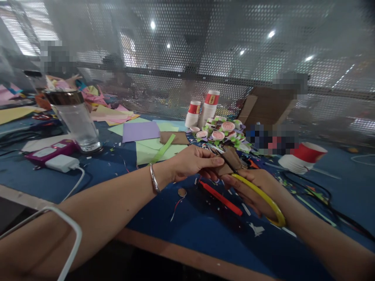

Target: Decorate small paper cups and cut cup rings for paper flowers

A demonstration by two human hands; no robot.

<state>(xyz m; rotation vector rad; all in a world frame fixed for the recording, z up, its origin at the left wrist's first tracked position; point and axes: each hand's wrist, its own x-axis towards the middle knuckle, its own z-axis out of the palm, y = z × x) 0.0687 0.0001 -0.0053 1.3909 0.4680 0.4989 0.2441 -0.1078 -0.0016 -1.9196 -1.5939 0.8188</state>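
Note:
My left hand (187,162) pinches a small piece of brown cardboard (225,168) between thumb and fingers. Wrapped around yellow-handled scissors (271,201), my right hand (258,183) is close beside it. The scissor blades are at the cardboard and partly hidden by it, so how far apart they are is unclear. Below both hands, a red-handled tool (221,198) lies on the blue table. Left of that tool is a small round disc (182,192) with thin wires. Behind my left hand rests another brown cardboard piece (175,137) on coloured paper, with a green strip (164,148) across it.
A glass bottle (77,125) and a purple power strip (51,152) stand left. Stacked paper cups (209,109) rise behind a heap of small decorated discs (228,127). A red-and-white cup (304,156) and black cables (316,195) are right. A white cable (74,230) crosses my left forearm.

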